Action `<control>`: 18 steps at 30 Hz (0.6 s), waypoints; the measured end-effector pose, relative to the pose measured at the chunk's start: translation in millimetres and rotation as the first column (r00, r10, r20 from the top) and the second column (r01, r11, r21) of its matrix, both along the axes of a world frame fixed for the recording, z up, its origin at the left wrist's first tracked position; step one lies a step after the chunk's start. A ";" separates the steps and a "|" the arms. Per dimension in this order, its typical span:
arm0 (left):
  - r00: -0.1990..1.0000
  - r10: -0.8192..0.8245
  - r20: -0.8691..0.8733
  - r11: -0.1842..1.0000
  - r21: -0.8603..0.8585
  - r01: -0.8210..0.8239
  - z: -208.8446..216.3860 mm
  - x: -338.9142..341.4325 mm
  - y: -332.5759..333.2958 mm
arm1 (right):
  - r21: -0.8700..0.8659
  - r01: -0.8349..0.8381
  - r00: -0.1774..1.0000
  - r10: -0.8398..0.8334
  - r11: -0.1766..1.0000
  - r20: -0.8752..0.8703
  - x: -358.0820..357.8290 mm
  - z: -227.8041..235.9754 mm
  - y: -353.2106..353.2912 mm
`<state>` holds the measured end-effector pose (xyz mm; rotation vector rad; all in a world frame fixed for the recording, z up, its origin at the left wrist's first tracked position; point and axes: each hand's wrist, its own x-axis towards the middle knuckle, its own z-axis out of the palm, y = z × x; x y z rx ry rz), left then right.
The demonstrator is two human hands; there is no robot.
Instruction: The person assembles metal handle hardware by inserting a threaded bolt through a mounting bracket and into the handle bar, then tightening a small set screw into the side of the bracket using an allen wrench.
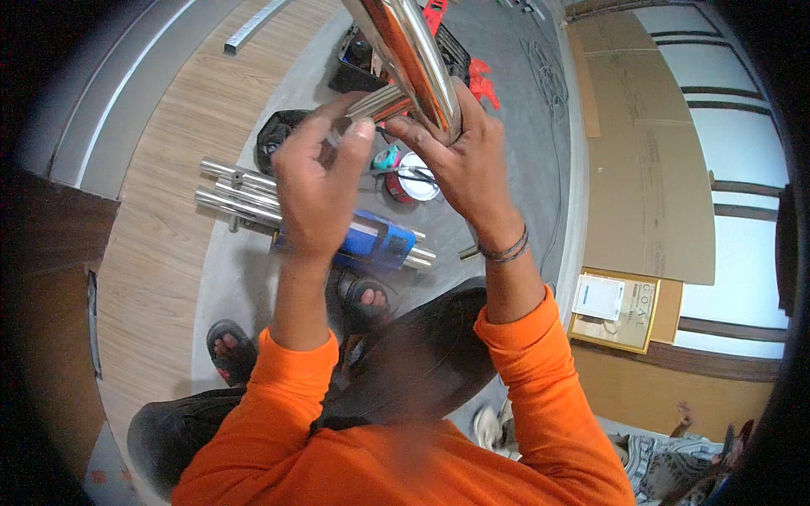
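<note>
A thick, mirror-polished metal tube [413, 63] with a short post on its side, much like a door pull handle, is held up in front of me, tilted. My right hand [472, 156] wraps round its lower end. Fingers and thumb of my left hand [316, 173] close round the tip of the side post; whether a small part sits in them is hidden by blur. Below on the floor lie several similar polished tubes [240, 196] with short posts, partly wrapped in blue film [375, 240]. A red can with a white lid [418, 179] stands beyond them.
Farther off are a black crate [348, 76] of tools, red gloves [483, 84] and a coiled cable [550, 80]. A black bag [274, 139] lies left. Cardboard [645, 160] covers the right wall, above a gold frame [634, 316]. Another person [675, 460] is at lower right.
</note>
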<state>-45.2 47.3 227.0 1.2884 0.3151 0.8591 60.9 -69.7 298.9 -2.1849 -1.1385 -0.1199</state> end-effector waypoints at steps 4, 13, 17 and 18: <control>0.974 -0.140 -0.177 0.955 0.236 0.181 11.6 -15.3 32.6 | -0.096 -0.046 0.999 0.043 0.994 -0.034 1.7 7.4 -6.8; 0.902 -0.205 -0.379 0.797 0.470 0.379 23.5 -25.2 60.3 | -0.171 -0.033 0.999 0.040 0.985 0.033 1.4 1.6 -9.5; 0.889 -0.187 -0.418 0.783 0.483 0.392 27.5 -23.1 61.4 | -0.191 -0.019 0.999 0.026 0.981 0.035 -1.7 3.6 -12.0; 0.865 -0.196 -0.462 0.786 0.453 0.421 29.8 -23.4 62.4 | -0.215 -0.021 0.998 0.034 0.976 0.058 -2.3 5.2 -11.9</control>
